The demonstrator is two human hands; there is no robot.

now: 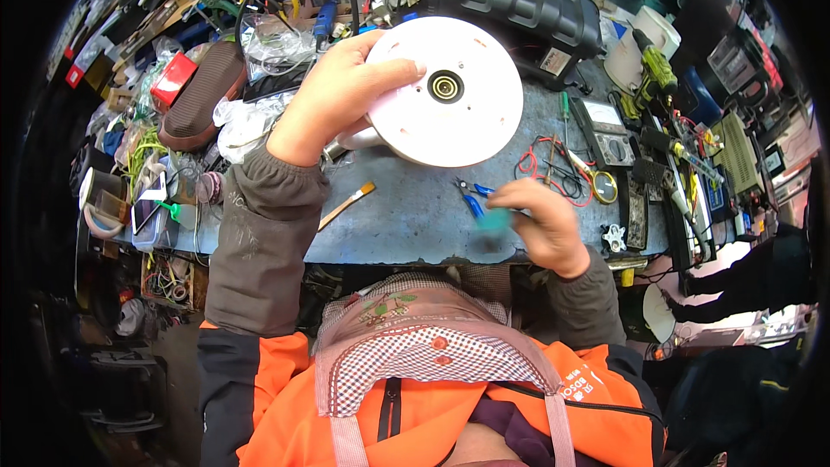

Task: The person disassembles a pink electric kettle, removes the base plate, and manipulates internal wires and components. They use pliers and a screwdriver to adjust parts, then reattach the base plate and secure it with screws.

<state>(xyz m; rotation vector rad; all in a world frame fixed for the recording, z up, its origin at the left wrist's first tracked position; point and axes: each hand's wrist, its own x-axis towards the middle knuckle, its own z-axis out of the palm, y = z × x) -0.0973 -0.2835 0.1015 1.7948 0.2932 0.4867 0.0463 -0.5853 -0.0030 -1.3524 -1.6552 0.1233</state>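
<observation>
My left hand [350, 86] grips the rim of a white electric kettle [484, 121], thumb on its flat round underside. That underside faces me, with a dark ringed socket at its centre and small holes around it. Part of a silvery curved piece shows below my left wrist. My right hand [549, 229], closed near the bench's front edge, holds a teal object [494, 220] smeared by motion; its kind cannot be made out. Just behind it lie blue-handled pliers [472, 199], partly covered by the hand. A wooden-handled brush [347, 206] rests on the bench below the kettle.
On the bench's right are a multimeter [605, 131], tangled red and black leads [549, 164], a green screwdriver [565, 105] and a yellow-green drill [654, 69]. A black case [519, 9] stands behind. Clutter fills the left, including a brown shoe [203, 97] and a red box [174, 78].
</observation>
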